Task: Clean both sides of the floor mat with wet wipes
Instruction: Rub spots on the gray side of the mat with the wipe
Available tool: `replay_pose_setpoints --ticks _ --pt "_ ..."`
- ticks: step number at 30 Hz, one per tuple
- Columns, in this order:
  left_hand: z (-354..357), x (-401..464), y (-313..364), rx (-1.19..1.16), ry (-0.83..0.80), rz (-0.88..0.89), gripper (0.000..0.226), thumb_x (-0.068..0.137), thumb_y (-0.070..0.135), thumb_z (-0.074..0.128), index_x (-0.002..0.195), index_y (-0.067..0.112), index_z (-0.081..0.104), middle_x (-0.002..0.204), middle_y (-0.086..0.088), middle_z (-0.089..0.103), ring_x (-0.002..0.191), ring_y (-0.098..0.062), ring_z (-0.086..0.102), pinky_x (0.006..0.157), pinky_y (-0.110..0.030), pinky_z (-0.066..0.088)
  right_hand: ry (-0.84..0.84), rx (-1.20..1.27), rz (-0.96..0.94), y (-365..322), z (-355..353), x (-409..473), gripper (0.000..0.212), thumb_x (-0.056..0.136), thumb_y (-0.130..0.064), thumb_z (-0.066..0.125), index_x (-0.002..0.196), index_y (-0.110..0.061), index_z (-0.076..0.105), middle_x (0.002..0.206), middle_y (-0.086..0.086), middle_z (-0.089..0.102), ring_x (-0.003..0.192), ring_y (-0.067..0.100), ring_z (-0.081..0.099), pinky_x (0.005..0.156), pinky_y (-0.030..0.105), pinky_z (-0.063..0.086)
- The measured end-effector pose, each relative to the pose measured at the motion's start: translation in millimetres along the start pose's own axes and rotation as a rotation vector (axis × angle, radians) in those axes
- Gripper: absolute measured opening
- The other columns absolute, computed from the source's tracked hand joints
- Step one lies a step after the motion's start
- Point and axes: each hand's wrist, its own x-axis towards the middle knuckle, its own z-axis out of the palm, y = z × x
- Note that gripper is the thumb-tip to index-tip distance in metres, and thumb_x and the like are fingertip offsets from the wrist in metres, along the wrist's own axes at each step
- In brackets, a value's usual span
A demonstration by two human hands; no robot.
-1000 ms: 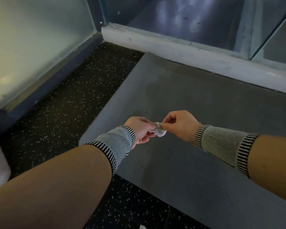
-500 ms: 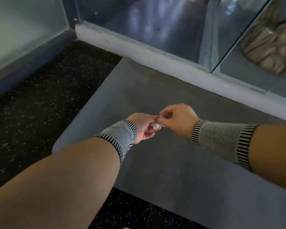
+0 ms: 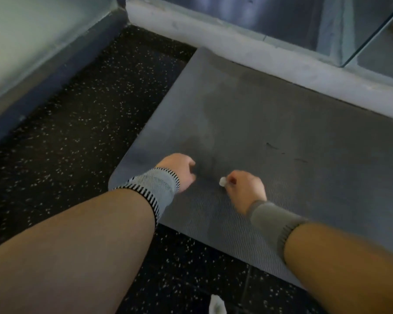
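So the floor mat (image 3: 270,123) is lying flat on the speckled floor (image 3: 77,123), stretching out ahead of and under both hands. The right hand (image 3: 244,189) is pinching a small wadded-up wet wipe (image 3: 222,181) at its fingertips, low over the mat. The left hand (image 3: 179,169) sits just to the side of it with fingers curled under; can't tell if it's holding anything.

Progress-wise, I'd say mid-job on the upper face. There are darker damp-looking patches just beyond the hands, so that bit looks wiped, but a few dark specks off past the right hand look untouched. The underside isn't visible, so flipping and doing that is probably still to come. Another crumpled white wipe (image 3: 216,305) lies on the floor behind the hands.
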Motion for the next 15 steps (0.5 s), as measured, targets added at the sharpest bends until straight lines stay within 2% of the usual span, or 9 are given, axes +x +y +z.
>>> replay_pose_setpoints --ticks 2,4,6,8,10,11,12,15 --pt "13.2 -0.7 -6.3 0.11 -0.024 0.03 0.057 0.089 0.036 0.066 0.142 0.027 0.046 0.143 -0.001 0.042 0.126 -0.024 0.049 0.105 -0.04 0.043 0.003 0.027 -0.135 -11.3 21.7 -30.8 0.023 0.095 -0.028 0.051 0.089 -0.011 0.065 0.089 0.004 0.055 0.078 0.023 0.056 0.065 0.027 0.04" --pt "18.6 2.6 -7.4 0.186 -0.06 0.046 0.066 0.085 0.038 0.07 0.144 0.028 0.042 0.145 -0.003 0.036 0.129 -0.026 0.045 0.105 -0.043 0.043 -0.137 0.028 -0.336 -11.6 24.4 -45.4 0.023 0.096 -0.025 0.05 0.096 -0.01 0.068 0.093 0.004 0.056 0.082 0.021 0.056 0.072 0.031 0.046" --pt "18.9 4.6 -6.5 0.268 -0.104 0.065 0.074 0.082 0.041 0.071 0.146 0.028 0.038 0.146 -0.003 0.029 0.13 -0.027 0.04 0.105 -0.044 0.043 -0.229 -0.07 -0.482 -0.6 10.6 -19.6 0.021 0.095 -0.018 0.05 0.103 -0.009 0.068 0.099 0.01 0.059 0.091 0.029 0.057 0.078 0.036 0.046" --pt "22.4 4.3 -8.4 0.359 -0.149 0.092 0.081 0.081 0.044 0.071 0.15 0.027 0.03 0.149 -0.003 0.021 0.133 -0.027 0.034 0.106 -0.044 0.042 -0.109 -0.131 -0.328 8.9 -1.1 20.2 0.02 0.096 -0.017 0.049 0.103 -0.009 0.066 0.1 0.012 0.058 0.094 0.032 0.058 0.079 0.035 0.045" --pt "27.3 3.0 -11.6 0.476 -0.193 0.129 0.089 0.082 0.046 0.07 0.153 0.025 0.02 0.152 -0.003 0.014 0.137 -0.029 0.027 0.108 -0.044 0.04 0.032 -0.164 -0.114 11.7 -2.2 33.3 0.021 0.098 -0.02 0.044 0.102 -0.011 0.062 0.101 0.008 0.056 0.091 0.025 0.057 0.077 0.033 0.045" --pt "28.1 2.9 -13.2 0.533 -0.212 0.152 0.091 0.083 0.046 0.069 0.153 0.025 0.016 0.153 -0.004 0.011 0.138 -0.03 0.025 0.108 -0.044 0.04 0.033 -0.14 -0.103 7.3 3.5 24.5 0.021 0.098 -0.021 0.044 0.1 -0.011 0.062 0.1 0.007 0.056 0.089 0.023 0.057 0.077 0.032 0.045" --pt "27.0 3.4 -14.1 0.572 -0.223 0.166 0.09 0.084 0.046 0.067 0.154 0.025 0.014 0.154 -0.005 0.01 0.139 -0.03 0.024 0.108 -0.045 0.04 -0.006 -0.103 -0.17 0.4 11.4 9.8 0.021 0.097 -0.021 0.045 0.1 -0.012 0.063 0.1 0.006 0.056 0.088 0.022 0.056 0.077 0.03 0.046" --pt "21.7 4.6 -13.7 0.609 -0.208 0.196 0.079 0.09 0.046 0.06 0.152 0.029 0.016 0.153 -0.008 0.014 0.137 -0.031 0.027 0.106 -0.046 0.041 -0.276 -0.052 -0.472 -12.8 13.2 -36.1 0.02 0.095 -0.019 0.049 0.107 -0.015 0.064 0.102 0.004 0.056 0.093 0.021 0.055 0.083 0.03 0.046"
